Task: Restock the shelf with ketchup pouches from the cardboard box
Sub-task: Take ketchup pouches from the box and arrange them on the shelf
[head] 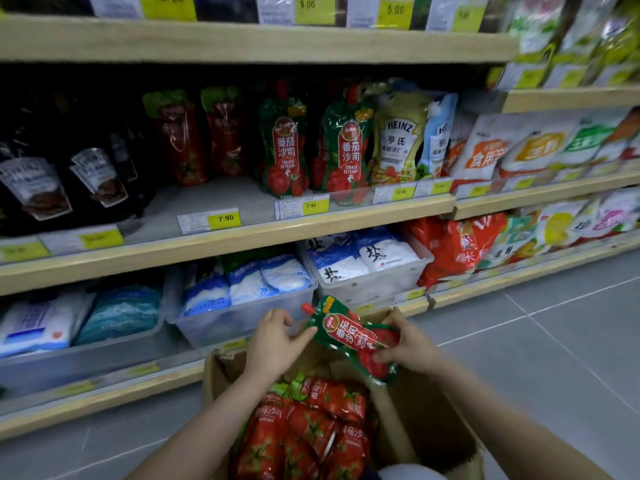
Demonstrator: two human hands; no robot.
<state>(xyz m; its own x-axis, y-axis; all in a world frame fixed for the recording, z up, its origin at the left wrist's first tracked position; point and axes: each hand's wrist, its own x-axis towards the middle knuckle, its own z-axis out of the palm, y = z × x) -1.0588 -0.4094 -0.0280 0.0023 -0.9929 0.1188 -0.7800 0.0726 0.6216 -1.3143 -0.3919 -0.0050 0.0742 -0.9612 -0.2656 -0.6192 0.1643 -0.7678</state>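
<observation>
Head view is showing a green and red ketchup pouch (353,336) being held above the open cardboard box (433,424), tilted with its red cap pointing up and left. Right hand (408,344) is gripping the pouch's lower right part, fingers curling round it. Left hand (273,344) is sitting just beside the pouch's left edge, thumb touching it, fingers loosely spread. More pouches (304,427) are lying in the box below, and matching ones (284,147) are standing on the shelf (225,237) above
</observation>
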